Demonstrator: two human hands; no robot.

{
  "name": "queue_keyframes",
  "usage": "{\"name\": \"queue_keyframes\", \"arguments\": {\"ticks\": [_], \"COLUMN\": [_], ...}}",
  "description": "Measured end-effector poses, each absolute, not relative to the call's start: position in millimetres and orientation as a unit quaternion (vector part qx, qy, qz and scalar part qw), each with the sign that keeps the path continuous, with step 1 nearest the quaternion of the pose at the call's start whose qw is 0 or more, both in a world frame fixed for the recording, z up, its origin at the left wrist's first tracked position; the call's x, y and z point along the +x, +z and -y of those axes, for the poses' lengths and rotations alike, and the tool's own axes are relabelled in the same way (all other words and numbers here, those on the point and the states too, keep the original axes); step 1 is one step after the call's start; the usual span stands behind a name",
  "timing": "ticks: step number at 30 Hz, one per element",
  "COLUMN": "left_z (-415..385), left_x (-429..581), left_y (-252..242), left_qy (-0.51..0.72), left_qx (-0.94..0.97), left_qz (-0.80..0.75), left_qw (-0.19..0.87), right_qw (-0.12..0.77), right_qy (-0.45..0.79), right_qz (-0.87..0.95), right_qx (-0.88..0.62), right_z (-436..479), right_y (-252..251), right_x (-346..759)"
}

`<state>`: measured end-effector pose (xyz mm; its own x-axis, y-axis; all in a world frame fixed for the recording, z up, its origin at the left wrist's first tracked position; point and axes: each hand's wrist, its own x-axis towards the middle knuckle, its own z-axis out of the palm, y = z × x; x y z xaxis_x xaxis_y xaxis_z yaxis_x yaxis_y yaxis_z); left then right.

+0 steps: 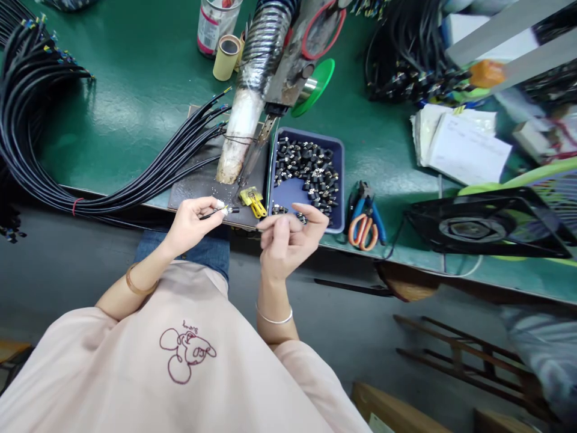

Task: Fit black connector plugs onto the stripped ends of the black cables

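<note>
My left hand (195,222) is closed in a pinch on the end of a thin black cable (211,212), its stripped tip pointing right. My right hand (288,237) is raised beside it with fingers curled, pinching a small black connector (301,218) that is partly hidden by the fingertips. Both hands hover at the front edge of the green bench (135,90). Just behind them a blue tray (293,191) holds several small black connectors. A bundle of black cables (135,186) sweeps in from the left onto a dark mat (193,186).
A soldering tool on a wrapped hose (252,90) hangs over the mat, with a yellow clip (253,201) below it. Orange-handled scissors and blue pliers (365,219) lie right of the tray. A black fan (487,225), papers (464,147), tape roll (225,57) and green spool (318,84) stand around.
</note>
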<state>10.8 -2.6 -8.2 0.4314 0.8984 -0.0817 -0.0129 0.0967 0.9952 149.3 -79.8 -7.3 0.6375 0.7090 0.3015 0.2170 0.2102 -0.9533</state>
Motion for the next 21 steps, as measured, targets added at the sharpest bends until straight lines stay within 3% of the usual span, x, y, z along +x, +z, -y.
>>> {"name": "queue_keyframes", "arguments": {"ticks": [7, 14, 21], "left_z": [-4.7, -8.9, -11.7], "left_x": [16.5, 19.3, 21.2], "left_y": [-9.9, -11.5, -9.2], "left_qy": [0.366, 0.366, 0.361], "left_qx": [0.546, 0.567, 0.588], "left_qz": [-0.386, -0.383, -0.395], "left_qw": [0.647, 0.631, 0.607], "right_qw": [0.579, 0.573, 0.574], "right_qy": [0.2, 0.112, 0.11], "right_qz": [0.484, 0.543, 0.554], "right_qx": [-0.625, -0.604, -0.593], "right_z": [71.2, 59.7, 54.8], "right_y": [-22.4, -26.4, -27.4], "right_x": [149.2, 149.7, 151.3]}}
